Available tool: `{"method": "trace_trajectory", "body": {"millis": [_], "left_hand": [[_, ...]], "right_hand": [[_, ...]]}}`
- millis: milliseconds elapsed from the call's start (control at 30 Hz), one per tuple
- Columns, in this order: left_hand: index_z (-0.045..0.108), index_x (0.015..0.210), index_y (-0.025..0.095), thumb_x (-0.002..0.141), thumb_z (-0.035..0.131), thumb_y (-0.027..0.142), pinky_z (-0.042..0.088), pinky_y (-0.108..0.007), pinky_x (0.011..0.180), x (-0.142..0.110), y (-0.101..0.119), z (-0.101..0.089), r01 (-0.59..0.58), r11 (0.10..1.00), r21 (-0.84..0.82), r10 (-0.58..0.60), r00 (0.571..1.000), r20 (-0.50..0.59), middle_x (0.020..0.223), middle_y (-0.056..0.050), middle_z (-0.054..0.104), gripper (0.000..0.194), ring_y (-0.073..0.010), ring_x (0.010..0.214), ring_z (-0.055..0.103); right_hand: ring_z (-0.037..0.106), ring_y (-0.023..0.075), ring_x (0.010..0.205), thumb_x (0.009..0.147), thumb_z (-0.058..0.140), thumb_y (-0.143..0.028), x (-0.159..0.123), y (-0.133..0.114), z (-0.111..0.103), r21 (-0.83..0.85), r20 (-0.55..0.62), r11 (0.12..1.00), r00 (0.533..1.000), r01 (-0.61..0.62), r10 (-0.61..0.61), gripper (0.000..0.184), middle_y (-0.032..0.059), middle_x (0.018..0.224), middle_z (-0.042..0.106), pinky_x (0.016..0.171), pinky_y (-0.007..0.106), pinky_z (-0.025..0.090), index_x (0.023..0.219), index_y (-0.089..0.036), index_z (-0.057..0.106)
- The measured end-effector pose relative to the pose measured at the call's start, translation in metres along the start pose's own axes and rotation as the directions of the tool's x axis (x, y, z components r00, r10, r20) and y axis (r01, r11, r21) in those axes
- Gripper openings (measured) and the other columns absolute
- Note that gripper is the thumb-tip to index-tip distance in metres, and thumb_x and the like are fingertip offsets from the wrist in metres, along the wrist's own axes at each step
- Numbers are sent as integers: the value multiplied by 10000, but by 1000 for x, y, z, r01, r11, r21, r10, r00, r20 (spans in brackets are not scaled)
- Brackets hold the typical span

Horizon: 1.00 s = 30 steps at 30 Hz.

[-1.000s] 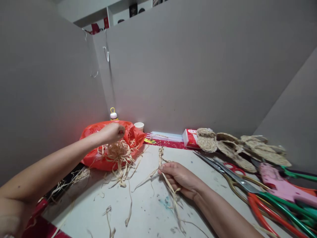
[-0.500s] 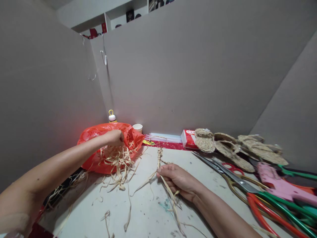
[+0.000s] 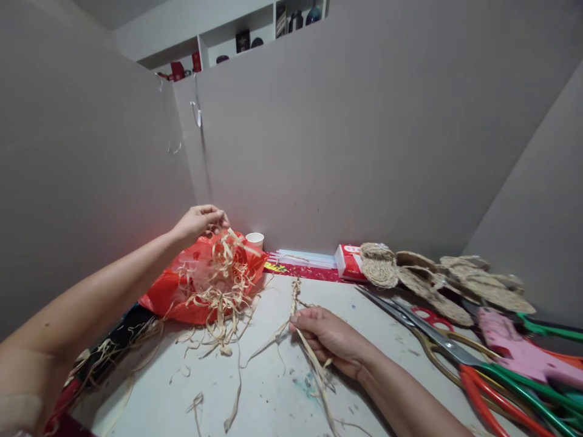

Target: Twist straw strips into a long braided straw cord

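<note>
Above a red plastic bag [image 3: 173, 285], my left hand [image 3: 203, 220] pinches pale, dry fibre strips [image 3: 231, 240] that hang down from its fingertips. More strips of the same curly fibre spill out of the bag's mouth onto the table. At the middle of the table, my right hand [image 3: 330, 340] has thumb and finger closed on a thin braid [image 3: 295, 294] of this fibre. The braid's plaited end points away from me, and its loose strands fan out below the fingers. The lower fingers of my right hand are curled and partly hidden.
Large scissors [image 3: 449, 349] with red, green and brass-coloured handles lie at right beside a pink glue gun [image 3: 514, 346]. Woven straw slippers [image 3: 432, 291] sit behind them, near a red-and-white box [image 3: 350, 261]. A paper cup [image 3: 255, 240] and pale glue sticks [image 3: 305, 258] stand along the grey partition.
My left hand has risen from the bag's mouth, drawing fibre strips up with it. The bag's upper edge has sunk. My right hand keeps its hold on the braid.
</note>
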<state>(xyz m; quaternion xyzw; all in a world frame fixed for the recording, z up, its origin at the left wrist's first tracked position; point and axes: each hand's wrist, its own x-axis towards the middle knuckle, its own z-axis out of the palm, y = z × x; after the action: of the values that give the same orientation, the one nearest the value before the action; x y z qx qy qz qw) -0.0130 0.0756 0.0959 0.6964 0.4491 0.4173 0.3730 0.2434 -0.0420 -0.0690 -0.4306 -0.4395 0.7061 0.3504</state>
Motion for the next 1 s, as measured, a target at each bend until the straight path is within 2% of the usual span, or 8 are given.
{"method": "trace_trajectory", "body": {"millis": [100,267,533,700,767,867,933,1000], "left_hand": [[537,751,156,783,583,318,361,-179,481,1,-1,-5,-67,997,35,70,995,-67,673,-18,621,172,-62,510,510],[571,635,137,750,602,222,267,-162,412,-1,-12,-8,-104,877,469,69,993,92,457,64,412,146,-26,393,338],[543,762,141,868,466,253,250,-156,385,-5,7,-8,-151,957,249,173,983,-65,420,70,402,173,-35,354,318],[559,848,146,882,444,292,283,-182,405,-16,7,-7,-50,961,274,21,994,109,449,47,468,189,-54,360,367],[590,883,150,865,466,316,324,-201,435,-19,0,-7,-49,865,500,-38,986,163,510,14,545,208,-72,392,432],[628,996,176,810,538,333,409,-250,563,-23,-10,-6,-63,495,867,-15,997,81,783,-65,681,260,-148,622,598],[599,1125,203,799,545,330,432,-288,650,-26,-13,-2,-44,290,956,89,996,19,972,-93,684,353,-204,801,626],[565,1190,215,826,502,325,440,-304,692,-30,-15,5,-78,243,967,196,980,29,1082,-98,658,385,-219,882,620]], "right_hand": [[87,16,363,658,669,-375,-1,0,1,-8,-6,1000,1000,1,-1,270,-138,401,214,375,208,27,614,-160,513],[106,17,358,656,664,-385,0,-1,2,-38,-25,999,1000,-1,0,272,-135,401,228,370,210,35,615,-161,515],[92,18,360,666,657,-372,-1,-1,1,-36,-21,999,1000,-16,15,260,-136,401,218,370,211,23,614,-163,511],[96,21,356,664,666,-385,1,1,-1,-34,-12,999,1000,-4,4,272,-138,396,213,367,211,32,617,-164,515],[96,21,356,664,667,-395,2,2,-1,-38,-10,999,1000,-6,5,278,-138,395,219,368,211,33,623,-164,517],[98,23,356,661,665,-405,1,1,0,-52,-22,999,1000,-14,13,283,-139,387,219,369,212,35,629,-164,521],[99,24,355,659,661,-409,0,0,1,-66,-34,998,999,-14,12,283,-139,382,214,366,213,42,628,-165,523],[104,25,353,661,654,-411,0,0,1,-82,-43,996,999,-17,13,280,-138,379,216,363,213,49,627,-164,525]]}}
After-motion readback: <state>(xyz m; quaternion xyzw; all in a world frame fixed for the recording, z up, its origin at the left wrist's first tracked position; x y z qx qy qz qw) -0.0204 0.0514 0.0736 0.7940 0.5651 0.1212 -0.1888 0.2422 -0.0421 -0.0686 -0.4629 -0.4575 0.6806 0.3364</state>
